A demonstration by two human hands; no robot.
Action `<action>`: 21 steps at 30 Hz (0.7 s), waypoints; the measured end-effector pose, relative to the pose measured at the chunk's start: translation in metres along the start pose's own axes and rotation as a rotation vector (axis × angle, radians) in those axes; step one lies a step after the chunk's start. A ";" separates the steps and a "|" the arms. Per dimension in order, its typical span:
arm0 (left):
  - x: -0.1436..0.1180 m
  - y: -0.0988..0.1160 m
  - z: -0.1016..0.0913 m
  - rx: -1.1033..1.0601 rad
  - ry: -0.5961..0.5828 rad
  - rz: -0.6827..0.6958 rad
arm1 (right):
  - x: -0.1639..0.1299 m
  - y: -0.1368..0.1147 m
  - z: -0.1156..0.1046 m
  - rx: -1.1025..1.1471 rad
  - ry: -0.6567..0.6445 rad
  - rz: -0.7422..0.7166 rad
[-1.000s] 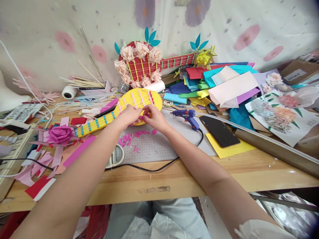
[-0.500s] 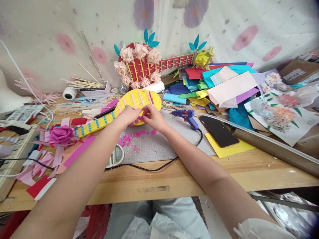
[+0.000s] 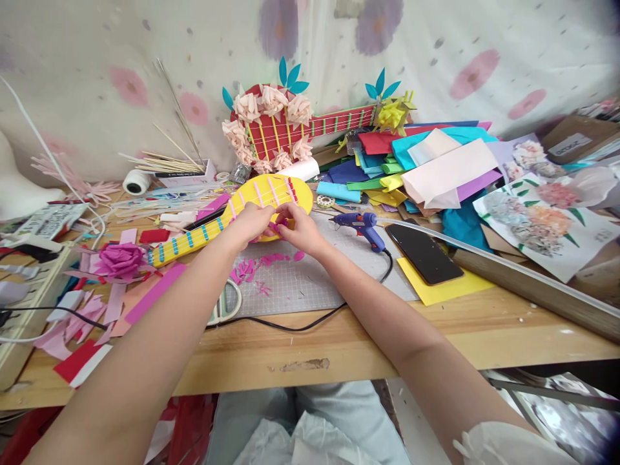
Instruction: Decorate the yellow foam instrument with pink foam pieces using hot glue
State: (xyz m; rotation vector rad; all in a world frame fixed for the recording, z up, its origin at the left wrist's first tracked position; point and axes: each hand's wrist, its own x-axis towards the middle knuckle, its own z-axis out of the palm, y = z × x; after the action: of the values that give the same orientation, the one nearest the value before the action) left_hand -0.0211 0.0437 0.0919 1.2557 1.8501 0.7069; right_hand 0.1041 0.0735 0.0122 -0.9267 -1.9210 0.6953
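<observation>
Table point(image 3: 368, 345): wooden, littered with paper scraps.
Paper stack point(image 3: 426, 165): far right, well clear of hands.
Guitars: two; red guitar point(image 3: 285, 126) against wall, yellow guitar point(image 3: 232, 216) flat at centre.
Glue gun point(image 3: 361, 226): one, just right of hands.
Phone point(image 3: 423, 253): one.
Left hand point(image 3: 252, 223): fingers curled, pressing on yellow body.
Right hand point(image 3: 300, 227): pinching small pink piece point(image 3: 279, 227) at body edge.

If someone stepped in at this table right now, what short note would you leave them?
Left hand and right hand: both at the near edge of the yellow paper guitar, fingers pinching a small pink paper piece between them.
Around them: pink scraps on the cutting mat, scissors at its left, blue glue gun to the right.
Done: strings and frets are on.
Left: pink piece not visibly fixed.
</observation>
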 end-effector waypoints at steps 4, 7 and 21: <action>-0.005 0.002 -0.003 -0.048 0.029 -0.036 | -0.001 -0.001 -0.004 0.048 0.002 -0.061; -0.010 0.003 -0.005 -0.082 0.024 -0.032 | -0.002 -0.006 -0.012 0.098 0.013 -0.104; -0.026 -0.034 -0.003 -0.134 0.703 0.728 | -0.060 0.000 -0.099 -0.059 -0.274 0.244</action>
State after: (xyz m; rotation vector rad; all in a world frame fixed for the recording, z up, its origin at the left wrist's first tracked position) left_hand -0.0354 0.0071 0.0745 1.7452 1.7751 1.8211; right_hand 0.2117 0.0354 0.0306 -1.1655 -2.0951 0.9535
